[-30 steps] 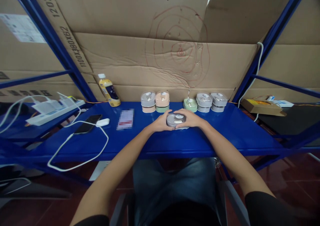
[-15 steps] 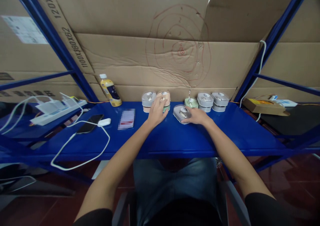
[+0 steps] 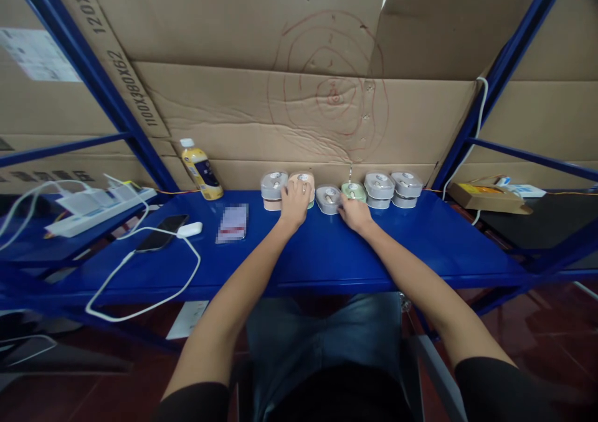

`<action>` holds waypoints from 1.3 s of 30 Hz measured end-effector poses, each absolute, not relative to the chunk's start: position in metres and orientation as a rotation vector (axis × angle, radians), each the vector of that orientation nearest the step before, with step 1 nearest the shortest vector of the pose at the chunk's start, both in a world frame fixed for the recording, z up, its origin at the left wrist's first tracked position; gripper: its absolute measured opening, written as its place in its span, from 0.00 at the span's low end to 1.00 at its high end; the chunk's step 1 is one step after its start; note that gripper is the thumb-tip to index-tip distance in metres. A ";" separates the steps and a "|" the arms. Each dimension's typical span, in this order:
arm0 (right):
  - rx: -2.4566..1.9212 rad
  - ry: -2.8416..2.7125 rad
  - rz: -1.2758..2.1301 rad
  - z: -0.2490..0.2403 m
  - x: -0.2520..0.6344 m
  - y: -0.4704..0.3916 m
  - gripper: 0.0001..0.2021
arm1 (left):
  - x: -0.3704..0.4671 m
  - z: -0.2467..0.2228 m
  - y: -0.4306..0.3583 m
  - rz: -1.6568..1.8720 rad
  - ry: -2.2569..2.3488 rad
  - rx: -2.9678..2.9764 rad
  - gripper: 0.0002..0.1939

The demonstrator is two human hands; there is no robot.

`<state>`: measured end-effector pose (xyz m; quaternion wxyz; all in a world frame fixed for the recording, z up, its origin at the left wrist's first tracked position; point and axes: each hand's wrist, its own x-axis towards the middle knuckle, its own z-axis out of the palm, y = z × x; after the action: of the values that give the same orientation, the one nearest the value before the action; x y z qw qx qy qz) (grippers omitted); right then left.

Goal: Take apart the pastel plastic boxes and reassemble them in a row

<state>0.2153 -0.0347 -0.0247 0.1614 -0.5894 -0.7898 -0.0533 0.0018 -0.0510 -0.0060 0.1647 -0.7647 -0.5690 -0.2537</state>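
Observation:
My left hand (image 3: pixel 294 205) rests on the front of a stack with a peach-lidded box (image 3: pixel 303 178) on top, its fingers spread. My right hand (image 3: pixel 355 213) has its fingers bent at the right edge of a single grey box (image 3: pixel 329 199), in front of a green box (image 3: pixel 354 192); what its fingertips grip is hard to make out. Left of my left hand is a stack topped by a grey box (image 3: pixel 274 184). To the right stand two more stacks with grey boxes (image 3: pixel 379 187) (image 3: pixel 406 185) on top.
A yellow bottle (image 3: pixel 202 170) stands at the back left. Nearby lie a blurred-out flat item (image 3: pixel 232 223), a phone (image 3: pixel 162 233) with a white cable, and a power strip (image 3: pixel 100 213). An open cardboard box (image 3: pixel 488 198) is at the right, beyond the blue frame.
The single grey box has moved back and left, now in line between the peach-topped stack and the green box. My right hand has moved with it and now sits at its right edge.

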 end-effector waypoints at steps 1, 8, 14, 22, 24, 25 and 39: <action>-1.710 -2.239 -0.169 -0.025 0.213 -0.034 0.21 | 0.002 -0.005 -0.053 -0.682 -1.611 -2.161 0.29; -1.835 -2.225 -0.167 -0.025 0.212 -0.032 0.19 | 0.009 -0.001 -0.065 -0.649 -1.495 -2.086 0.28; -1.708 -2.091 -0.071 -0.020 0.225 -0.026 0.19 | -0.001 -0.001 -0.063 -0.839 -1.439 -2.114 0.28; -0.976 -1.806 0.438 0.003 0.262 -0.028 0.33 | -0.012 -0.011 -0.083 -1.045 -0.733 -2.423 0.30; -0.828 -2.022 0.558 0.005 0.266 -0.032 0.44 | -0.010 -0.019 -0.089 -1.011 -0.613 -2.527 0.30; -0.791 -2.131 0.607 0.005 0.265 -0.034 0.47 | -0.008 -0.022 -0.092 -0.991 -0.575 -2.573 0.30; -1.023 -2.522 0.303 -0.011 0.226 -0.062 0.49 | -0.008 -0.037 -0.087 -1.091 -1.155 -3.035 0.54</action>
<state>0.2259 -0.0616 -0.0112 0.2001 -0.3659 -0.9024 0.1084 -0.0083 -0.0865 -0.0372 -0.1415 -0.8770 -0.3338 -0.3153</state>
